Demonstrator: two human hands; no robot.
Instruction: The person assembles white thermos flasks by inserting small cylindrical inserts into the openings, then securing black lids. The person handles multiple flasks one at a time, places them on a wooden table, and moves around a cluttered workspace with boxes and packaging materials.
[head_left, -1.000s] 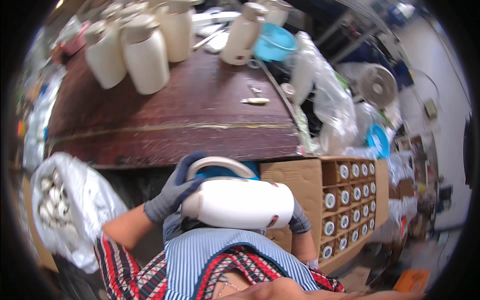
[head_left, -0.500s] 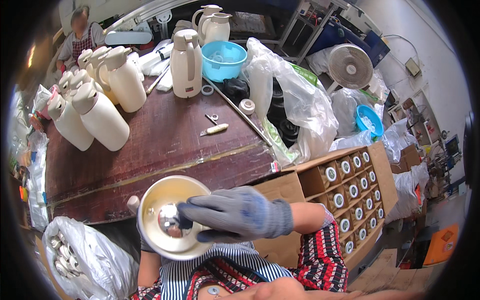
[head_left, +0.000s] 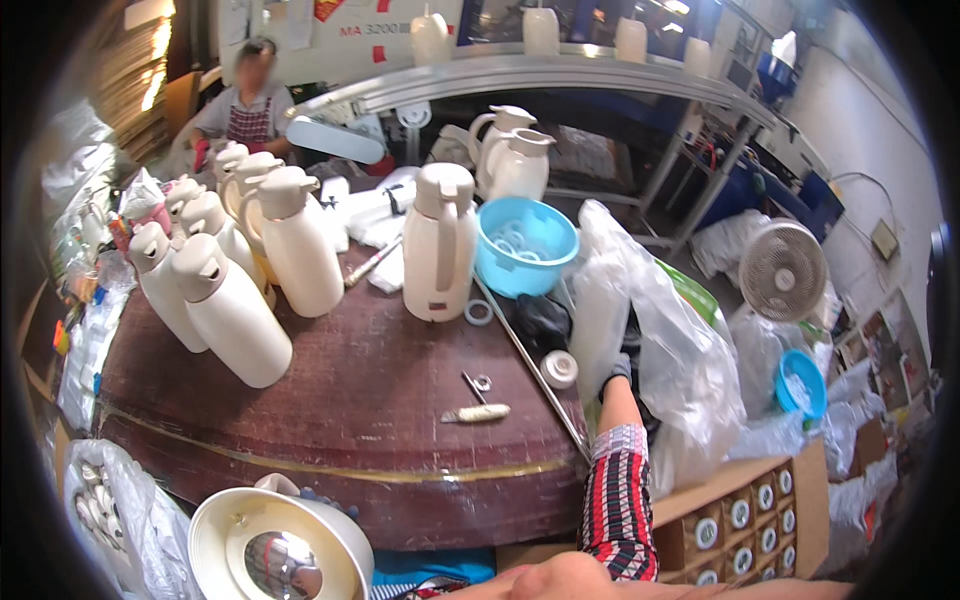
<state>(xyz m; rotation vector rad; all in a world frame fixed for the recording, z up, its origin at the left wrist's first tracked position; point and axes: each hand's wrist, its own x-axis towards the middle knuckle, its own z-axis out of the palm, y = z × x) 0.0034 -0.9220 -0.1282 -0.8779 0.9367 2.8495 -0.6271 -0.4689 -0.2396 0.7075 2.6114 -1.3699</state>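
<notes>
A cream jug shell [head_left: 212, 535], its wide round mouth facing up and a shiny metal dome inside, is at the lower left. My left hand [head_left: 322, 497], in a grey-blue glove, is closed round its far side by the handle; most of the hand is hidden behind the shell. My right hand [head_left: 621, 368], gloved too, reaches into a clear plastic bag [head_left: 665, 330] holding black round parts. The plastic covers its fingers, so their state does not show. Next to it are a white tape roll [head_left: 559, 369] and a thin metal rod [head_left: 530, 365].
Several cream vacuum jugs [head_left: 235, 320] stand at the table's left, another jug [head_left: 438, 250] at its middle. A blue bowl [head_left: 527, 275] holds clear rings. A knife [head_left: 476, 413] lies on the table [head_left: 370, 380]. A divided carton [head_left: 810, 500] is at right. A person [head_left: 245, 120] sits far left.
My right hand has left the jug shell's mouth and gone into the plastic bag on the right. The shell has moved down and left with my left hand. The view has tilted up.
</notes>
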